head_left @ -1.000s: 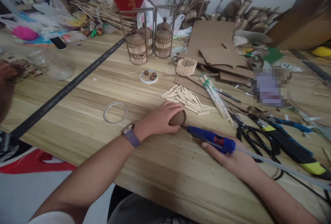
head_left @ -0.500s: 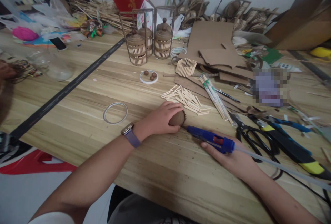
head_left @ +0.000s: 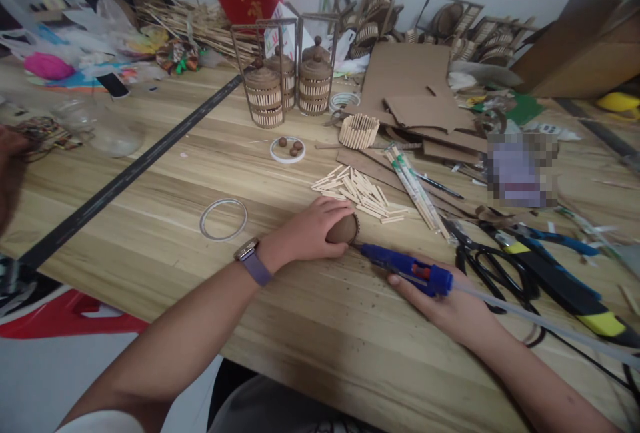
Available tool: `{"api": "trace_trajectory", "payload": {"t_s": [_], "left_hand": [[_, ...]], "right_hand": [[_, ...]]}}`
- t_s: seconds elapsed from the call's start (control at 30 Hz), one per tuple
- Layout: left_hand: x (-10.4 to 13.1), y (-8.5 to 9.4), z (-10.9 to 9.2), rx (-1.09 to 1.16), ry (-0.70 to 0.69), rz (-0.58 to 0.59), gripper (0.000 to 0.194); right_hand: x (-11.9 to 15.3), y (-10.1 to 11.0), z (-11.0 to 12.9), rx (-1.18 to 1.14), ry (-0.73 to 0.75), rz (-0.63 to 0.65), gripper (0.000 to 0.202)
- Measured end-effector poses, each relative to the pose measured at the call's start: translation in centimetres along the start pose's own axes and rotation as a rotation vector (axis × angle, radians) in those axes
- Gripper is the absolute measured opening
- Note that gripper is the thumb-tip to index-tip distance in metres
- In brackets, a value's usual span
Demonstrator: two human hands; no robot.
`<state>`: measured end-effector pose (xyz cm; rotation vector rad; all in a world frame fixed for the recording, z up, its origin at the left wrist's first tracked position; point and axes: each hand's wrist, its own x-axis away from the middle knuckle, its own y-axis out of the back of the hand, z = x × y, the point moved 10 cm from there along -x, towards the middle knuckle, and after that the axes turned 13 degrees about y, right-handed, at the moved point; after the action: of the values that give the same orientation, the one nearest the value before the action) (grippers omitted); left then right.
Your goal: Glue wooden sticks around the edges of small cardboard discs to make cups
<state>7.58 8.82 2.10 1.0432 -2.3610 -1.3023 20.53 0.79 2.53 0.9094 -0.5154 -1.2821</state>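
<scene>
My left hand [head_left: 320, 230] is curled around a small round brown cardboard piece [head_left: 343, 229] with a ridged rim, holding it on the wooden table. In my right hand [head_left: 445, 306] is a blue hot glue gun [head_left: 405, 268], a long clear glue stick [head_left: 520, 313] running out of its back. The gun's nozzle meets the lower right edge of the round piece, though whether they touch I cannot tell. Just beyond my left hand lies a loose pile of short wooden sticks [head_left: 357, 190]. A ring of upright sticks [head_left: 359, 131] stands farther back.
Scissors [head_left: 493, 270] and a yellow-black cutter [head_left: 565, 286] lie right of the glue gun. A white tape ring [head_left: 223, 219] is at left; another ring [head_left: 287, 158] encloses brown beads. Small stick-walled lanterns [head_left: 265, 96] and cardboard sheets [head_left: 405, 80] stand behind. Another person's hand [head_left: 11, 141] shows far left.
My hands, the round piece and the glue gun stay nearly in place. At the far left, the other person's hand has shifted slightly.
</scene>
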Motion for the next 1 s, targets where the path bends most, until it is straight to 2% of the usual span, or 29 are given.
{"api": "trace_trajectory", "payload": {"t_s": [0.23, 0.4, 0.57, 0.7, 0.8, 0.9, 1.0], "left_hand": [[0.0, 0.0, 0.1, 0.003, 0.007, 0.008, 0.064], [0.0, -0.2, 0.1, 0.025, 0.010, 0.032, 0.067], [0.0, 0.0, 0.3, 0.048, 0.017, 0.021, 0.070], [0.1, 0.7, 0.7, 0.105, 0.051, -0.009, 0.064], [0.2, 1.0, 0.9, 0.121, 0.061, -0.011, 0.062], [0.2, 1.0, 0.9, 0.115, 0.059, 0.000, 0.061], [0.2, 0.8, 0.8, 0.112, 0.037, 0.007, 0.061]], "right_hand": [[0.0, 0.0, -0.2, -0.018, -0.018, -0.023, 0.022], [0.1, 0.9, -1.3, -0.078, -0.109, -0.134, 0.025], [1.3, 0.2, -3.8, -0.329, -0.290, -0.052, 0.045], [2.8, 0.0, -5.5, -0.600, -0.440, -0.041, 0.050], [3.4, -1.3, -4.9, -0.781, -0.472, 0.156, 0.050], [4.0, -2.4, -3.6, -0.861, -0.466, 0.372, 0.050], [4.4, -2.9, -3.4, -0.851, -0.504, 0.463, 0.051]]}}
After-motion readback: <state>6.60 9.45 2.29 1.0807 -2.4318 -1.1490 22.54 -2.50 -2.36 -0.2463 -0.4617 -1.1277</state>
